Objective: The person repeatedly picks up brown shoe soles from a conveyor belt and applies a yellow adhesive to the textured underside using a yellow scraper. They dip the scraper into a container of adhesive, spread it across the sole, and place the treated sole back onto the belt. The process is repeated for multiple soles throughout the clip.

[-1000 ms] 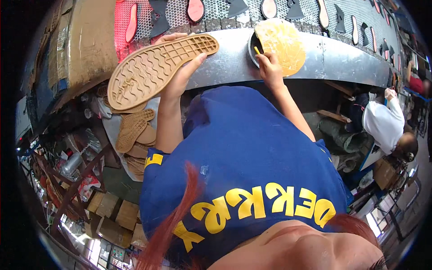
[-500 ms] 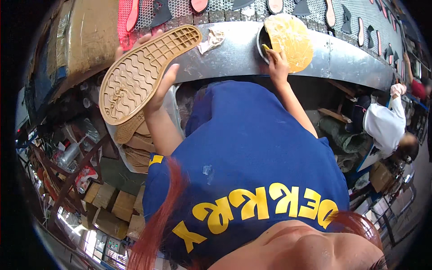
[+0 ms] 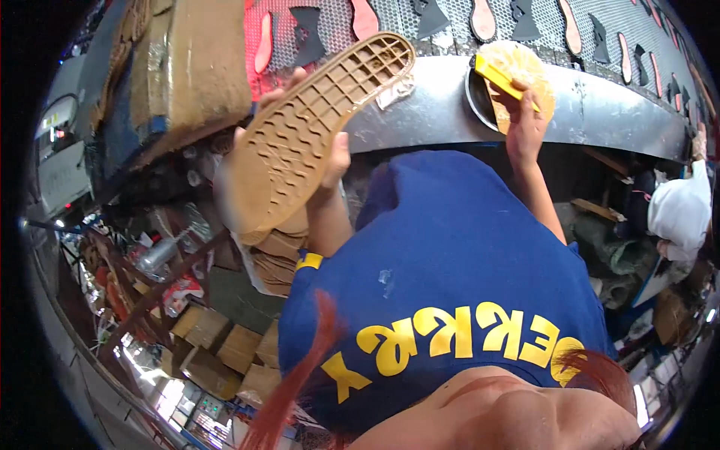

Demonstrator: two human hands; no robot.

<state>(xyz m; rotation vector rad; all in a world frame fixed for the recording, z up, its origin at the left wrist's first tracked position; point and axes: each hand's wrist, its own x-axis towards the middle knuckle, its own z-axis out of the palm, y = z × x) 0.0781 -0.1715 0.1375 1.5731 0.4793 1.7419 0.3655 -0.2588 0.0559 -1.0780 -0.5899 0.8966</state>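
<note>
My left hand (image 3: 339, 163) grips a tan shoe sole (image 3: 296, 142) from behind, its grid and wavy tread facing up and the thumb along its near edge. The fingertips show at the far edge. My right hand (image 3: 526, 127) is closed on a flat yellow tool (image 3: 501, 79), tilted above a round metal pot (image 3: 478, 105). The tool's working end is not clear to me. An orange-yellow round cover (image 3: 536, 64), smeared and shiny, lies over much of the pot. Below the held sole, more tan soles (image 3: 276, 262) are stacked in a pale bag.
A metal ledge (image 3: 600, 101) runs before me, a crumpled scrap (image 3: 396, 91) on it. Beyond lies a mesh conveyor (image 3: 457, 41) with pink insoles (image 3: 365, 19) and black cut pieces (image 3: 306, 36). Cardboard (image 3: 206, 67) stands at left; a person in white (image 3: 679, 214) is at right.
The view has shifted, so things sit farther right. The yellow tool has come up from the pot and shows much more of its length. The sole is still in my left hand.
</note>
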